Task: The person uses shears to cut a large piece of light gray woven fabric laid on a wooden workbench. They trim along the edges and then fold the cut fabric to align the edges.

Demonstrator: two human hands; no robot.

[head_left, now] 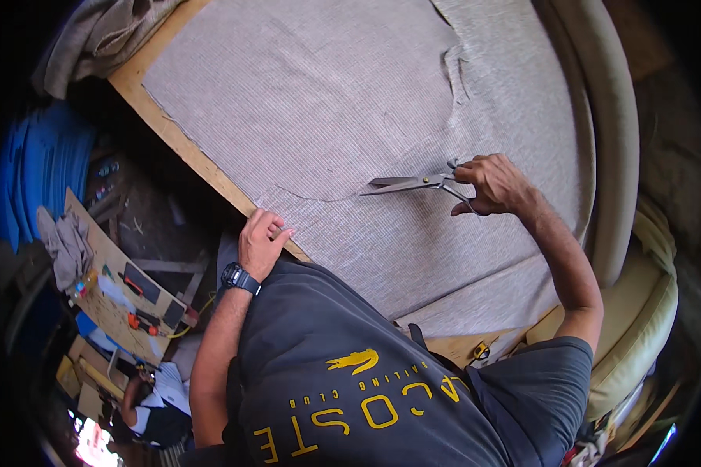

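A wide piece of grey-beige woven fabric [311, 93] lies spread over a wooden table [175, 142]. My right hand [492, 185] is closed around the handles of a pair of large metal scissors [413, 183]. Their blades are slightly parted and point left, at the end of a curved line that runs through the fabric from the table's near edge. With a dark watch on its wrist, my left hand [263, 240] rests at that edge beside the start of the line. Its fingers are curled at the cloth's border; whether they pinch the fabric is hard to see.
A padded beige cushion [615, 140] borders the right side. Near the front edge lies a yellow and black tape measure [481, 352]. To the left are blue sheets [51, 167] and a board [105, 292] carrying tools. Another person [160, 405] is at the lower left.
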